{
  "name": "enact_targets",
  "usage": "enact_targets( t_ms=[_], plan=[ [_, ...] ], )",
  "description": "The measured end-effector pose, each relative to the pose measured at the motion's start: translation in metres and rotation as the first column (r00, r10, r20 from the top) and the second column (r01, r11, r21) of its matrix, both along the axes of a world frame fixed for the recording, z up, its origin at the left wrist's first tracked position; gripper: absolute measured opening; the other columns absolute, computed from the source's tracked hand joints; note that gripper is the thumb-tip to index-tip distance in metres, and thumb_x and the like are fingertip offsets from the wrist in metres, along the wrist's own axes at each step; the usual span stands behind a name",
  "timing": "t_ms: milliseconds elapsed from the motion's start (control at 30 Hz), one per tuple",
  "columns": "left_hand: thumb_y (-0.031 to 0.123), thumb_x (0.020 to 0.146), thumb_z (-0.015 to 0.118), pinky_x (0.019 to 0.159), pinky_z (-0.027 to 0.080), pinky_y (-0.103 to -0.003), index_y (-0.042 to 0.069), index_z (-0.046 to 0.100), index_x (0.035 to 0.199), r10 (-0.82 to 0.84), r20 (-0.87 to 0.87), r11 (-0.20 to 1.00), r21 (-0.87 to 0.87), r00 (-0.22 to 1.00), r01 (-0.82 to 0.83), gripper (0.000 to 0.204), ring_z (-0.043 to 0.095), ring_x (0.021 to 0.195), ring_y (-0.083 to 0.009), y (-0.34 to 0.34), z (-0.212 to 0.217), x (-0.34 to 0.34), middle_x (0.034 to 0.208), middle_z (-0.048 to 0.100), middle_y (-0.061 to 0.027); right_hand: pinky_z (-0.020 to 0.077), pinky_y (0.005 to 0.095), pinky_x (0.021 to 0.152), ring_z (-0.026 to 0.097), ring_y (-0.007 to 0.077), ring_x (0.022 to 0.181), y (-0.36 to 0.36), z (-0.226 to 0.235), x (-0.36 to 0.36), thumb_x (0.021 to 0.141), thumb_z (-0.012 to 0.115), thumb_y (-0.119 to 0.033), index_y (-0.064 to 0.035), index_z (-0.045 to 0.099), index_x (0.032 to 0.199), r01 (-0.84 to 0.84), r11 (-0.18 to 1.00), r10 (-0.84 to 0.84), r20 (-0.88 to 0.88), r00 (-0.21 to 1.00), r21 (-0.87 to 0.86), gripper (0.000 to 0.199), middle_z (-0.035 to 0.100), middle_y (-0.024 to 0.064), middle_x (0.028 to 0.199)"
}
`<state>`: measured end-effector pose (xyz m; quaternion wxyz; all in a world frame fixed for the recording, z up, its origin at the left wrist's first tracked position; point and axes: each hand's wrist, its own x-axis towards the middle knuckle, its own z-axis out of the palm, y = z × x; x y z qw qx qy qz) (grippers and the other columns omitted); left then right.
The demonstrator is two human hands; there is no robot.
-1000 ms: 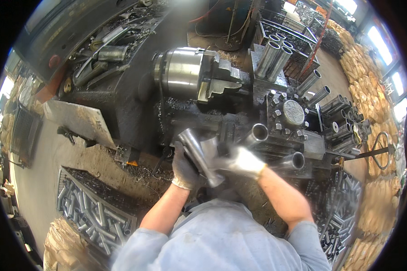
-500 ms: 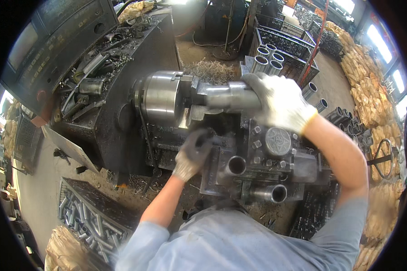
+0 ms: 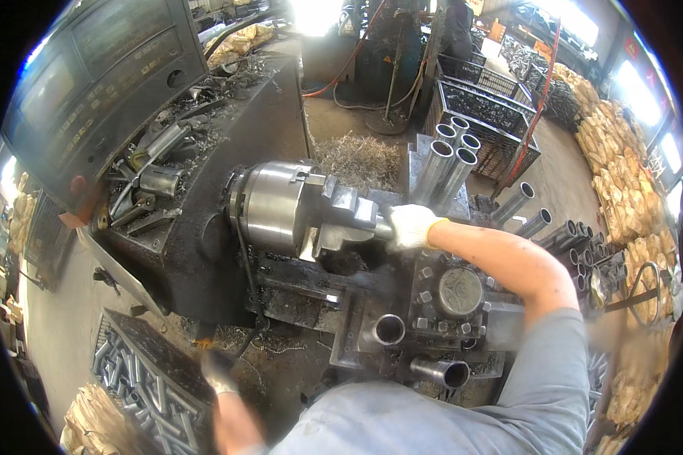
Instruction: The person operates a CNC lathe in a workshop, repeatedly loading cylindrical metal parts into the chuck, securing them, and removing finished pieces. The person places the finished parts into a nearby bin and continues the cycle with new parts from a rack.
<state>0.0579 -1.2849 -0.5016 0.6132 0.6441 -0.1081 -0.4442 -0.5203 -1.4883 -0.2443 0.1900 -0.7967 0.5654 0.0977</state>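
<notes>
My right hand (image 3: 413, 227), in a white work glove, is closed round the outer end of a metal tube (image 3: 385, 228). Only a short bright length of that tube shows between the glove and the stepped jaws (image 3: 350, 208) of the lathe chuck (image 3: 275, 206). My left hand (image 3: 218, 371), gloved and smeared by motion, is low on the left beside a crate of short metal tubes (image 3: 140, 379); its fingers cannot be made out. Below the right hand, the tool post (image 3: 461, 293) carries bolts round a circular cap. Two open-ended tubes (image 3: 389, 329) stick out near it, toward me.
Several tubes (image 3: 435, 167) stand upright behind the right hand, and more (image 3: 571, 235) lie at the right. A control panel (image 3: 102, 83) rises at the far left. Metal shavings (image 3: 357, 158) lie behind the chuck. A handwheel (image 3: 645, 294) stands at the right.
My left hand has moved from beneath the chuck down and left, toward the crate. My right hand has moved inward, closer to the jaws, and less of the workpiece shows. The view has shifted.
</notes>
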Motion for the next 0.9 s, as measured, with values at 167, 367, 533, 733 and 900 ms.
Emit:
enact_targets(
  t_ms=[167,367,533,733,900],
  plan=[
    [0.065,0.107,0.05,0.058,0.038,-0.035,0.022,0.057,0.081,0.072,-0.368,0.992,-0.071,0.927,-0.106,0.05,0.048,0.06,-0.0171,-0.023,0.001,0.06,0.069,0.054,0.0044,0.0614,0.0433,0.086,0.079,0.0325,0.096,-0.007,0.015,-0.02,0.075,0.083,-0.052,-0.0004,0.084,0.098,0.08,0.977,-0.043,-0.187,0.981,0.196,0.056,0.081,0.0202,0.103],
    [0.057,0.11,0.051,0.052,0.032,-0.033,0.024,0.054,0.078,-0.057,-0.397,0.998,-0.031,0.916,0.049,0.046,0.04,0.054,-0.0144,-0.026,0.005,0.08,0.064,0.048,0.0071,0.062,0.0392,0.087,0.076,0.0302,0.099,-0.029,-0.018,0.008,0.068,0.085,-0.028,0.0038,0.068,0.131,0.16,0.981,-0.189,0.326,0.926,0.114,0.072,0.079,0.0226,0.111],
    [0.044,0.111,0.055,0.055,0.043,-0.036,0.011,0.063,0.107,-0.089,0.031,0.995,0.043,0.996,0.088,0.034,0.05,0.06,-0.0167,-0.027,0.006,0.07,0.078,0.057,-0.0023,0.054,0.0435,0.111,0.068,0.0417,0.128,0.013,0.022,-0.002,0.086,0.079,-0.043,0.0034,0.053,0.151,0.22,0.965,-0.201,0.14,0.97,-0.142,0.084,0.068,0.0302,0.139],
    [0.011,0.1,0.073,0.095,0.06,-0.049,-0.006,0.068,0.13,0.259,0.933,0.962,-0.272,0.249,0.017,0.035,0.074,0.114,-0.0395,-0.033,0.172,0.011,0.122,0.075,-0.0252,0.0575,0.0339,0.097,0.076,0.019,0.107,0.199,0.091,-0.029,0.091,0.074,-0.013,-0.0023,0.07,0.136,0.725,0.524,-0.365,0.651,0.665,-0.447,0.047,0.079,0.0177,0.12],
    [0.007,0.089,0.076,0.085,0.058,-0.052,0.003,0.064,0.135,0.46,0.869,0.804,-0.321,-0.182,0.501,0.048,0.072,0.096,-0.0428,-0.148,0.355,-0.016,0.1,0.073,-0.0234,0.0567,0.0353,0.096,0.071,0.021,0.102,0.328,0.043,-0.03,0.093,0.076,-0.01,0.0049,0.073,0.126,0.955,0.287,-0.335,0.927,0.168,-0.069,0.036,0.075,0.0118,0.115]
  ],
)
